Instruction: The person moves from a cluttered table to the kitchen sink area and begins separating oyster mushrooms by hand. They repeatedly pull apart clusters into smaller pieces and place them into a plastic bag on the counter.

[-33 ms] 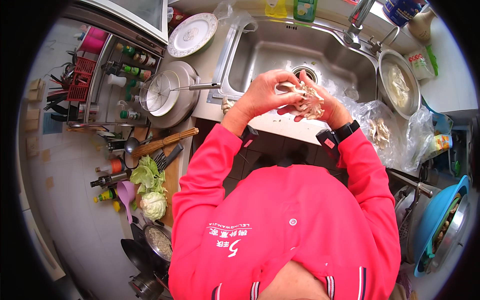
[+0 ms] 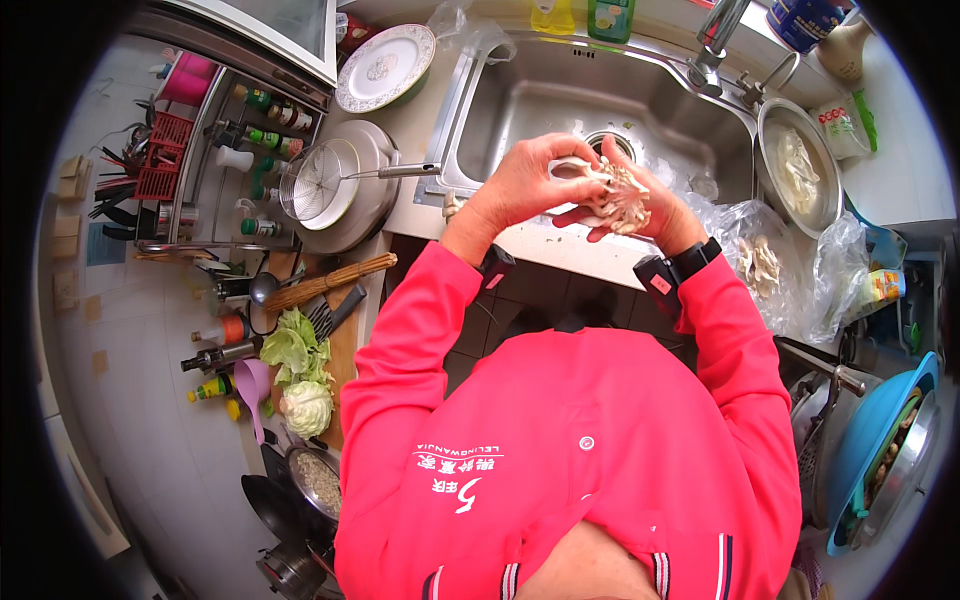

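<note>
Over the near edge of the steel sink (image 2: 520, 110), both hands are at a cluster of oyster mushrooms (image 2: 624, 205). My right hand (image 2: 668, 212) cups the cluster from the right, its thumb up along the far side. The fingers of my left hand (image 2: 520, 185) are closed on the cluster's left side, where a pale piece shows between thumb and forefinger. A clear plastic bag (image 2: 730, 225) with more oyster mushrooms (image 2: 760, 265) lies right of my right wrist. Pale strips, perhaps mushroom, lie in a metal basin (image 2: 768, 150) at the sink's right.
A wire strainer (image 2: 322, 180) rests on stacked dishes at the left, its handle reaching toward the sink. The faucet (image 2: 708, 65) rises behind. A cabbage (image 2: 306, 408) and a chopstick bundle (image 2: 330, 283) lie at lower left. A blue basin (image 2: 850, 450) stands at lower right.
My left fingers have shifted slightly to the left and up, and more of the pale mushroom piece shows between them. My right hand has barely moved.
</note>
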`<state>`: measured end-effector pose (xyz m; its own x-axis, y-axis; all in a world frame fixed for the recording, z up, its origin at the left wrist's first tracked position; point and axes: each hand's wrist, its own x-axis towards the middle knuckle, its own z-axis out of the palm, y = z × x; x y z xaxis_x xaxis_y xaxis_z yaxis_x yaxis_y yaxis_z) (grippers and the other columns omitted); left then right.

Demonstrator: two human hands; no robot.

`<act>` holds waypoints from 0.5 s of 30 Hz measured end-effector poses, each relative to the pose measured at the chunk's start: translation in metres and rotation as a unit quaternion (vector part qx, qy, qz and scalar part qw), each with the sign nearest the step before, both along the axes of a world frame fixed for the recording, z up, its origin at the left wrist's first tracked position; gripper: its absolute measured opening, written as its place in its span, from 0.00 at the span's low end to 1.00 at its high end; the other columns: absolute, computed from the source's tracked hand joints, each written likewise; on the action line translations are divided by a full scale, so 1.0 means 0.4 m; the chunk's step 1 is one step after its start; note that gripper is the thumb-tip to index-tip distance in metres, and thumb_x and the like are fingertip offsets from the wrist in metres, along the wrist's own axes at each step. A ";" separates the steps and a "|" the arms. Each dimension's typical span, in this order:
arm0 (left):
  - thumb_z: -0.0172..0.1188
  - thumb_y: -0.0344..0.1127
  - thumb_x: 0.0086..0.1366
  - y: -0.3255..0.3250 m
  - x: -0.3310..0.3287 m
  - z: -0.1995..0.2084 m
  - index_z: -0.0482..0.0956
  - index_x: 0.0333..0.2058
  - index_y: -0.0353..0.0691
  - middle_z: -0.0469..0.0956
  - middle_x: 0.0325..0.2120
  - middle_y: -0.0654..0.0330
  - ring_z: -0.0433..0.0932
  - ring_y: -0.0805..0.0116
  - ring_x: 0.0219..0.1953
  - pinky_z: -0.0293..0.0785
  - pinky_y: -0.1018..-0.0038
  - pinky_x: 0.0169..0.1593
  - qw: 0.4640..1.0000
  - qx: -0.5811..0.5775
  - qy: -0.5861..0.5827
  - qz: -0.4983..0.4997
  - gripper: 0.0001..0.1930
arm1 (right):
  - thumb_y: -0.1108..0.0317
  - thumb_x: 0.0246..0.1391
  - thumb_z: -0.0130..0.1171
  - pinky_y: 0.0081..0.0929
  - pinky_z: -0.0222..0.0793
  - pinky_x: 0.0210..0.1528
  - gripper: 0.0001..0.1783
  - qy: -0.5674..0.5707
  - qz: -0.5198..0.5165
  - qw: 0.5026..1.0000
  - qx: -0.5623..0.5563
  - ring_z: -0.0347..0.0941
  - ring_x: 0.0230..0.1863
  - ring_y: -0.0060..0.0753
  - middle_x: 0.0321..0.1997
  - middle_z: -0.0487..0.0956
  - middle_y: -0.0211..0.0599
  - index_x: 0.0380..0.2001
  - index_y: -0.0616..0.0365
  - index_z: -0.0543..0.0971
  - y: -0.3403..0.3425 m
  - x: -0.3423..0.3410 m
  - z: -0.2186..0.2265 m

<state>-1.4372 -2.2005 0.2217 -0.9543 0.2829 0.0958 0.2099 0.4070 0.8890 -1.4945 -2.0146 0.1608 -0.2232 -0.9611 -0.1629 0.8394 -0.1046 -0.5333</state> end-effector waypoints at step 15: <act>0.51 0.44 0.65 -0.006 0.023 -0.135 0.74 0.48 0.38 0.78 0.42 0.58 0.79 0.66 0.42 0.78 0.66 0.45 0.833 0.469 -0.244 0.165 0.19 | 0.47 0.63 0.47 0.25 0.73 0.43 0.26 0.054 -0.229 0.964 0.128 0.77 0.44 0.30 0.47 0.78 0.38 0.51 0.57 0.73 0.086 0.017 -0.044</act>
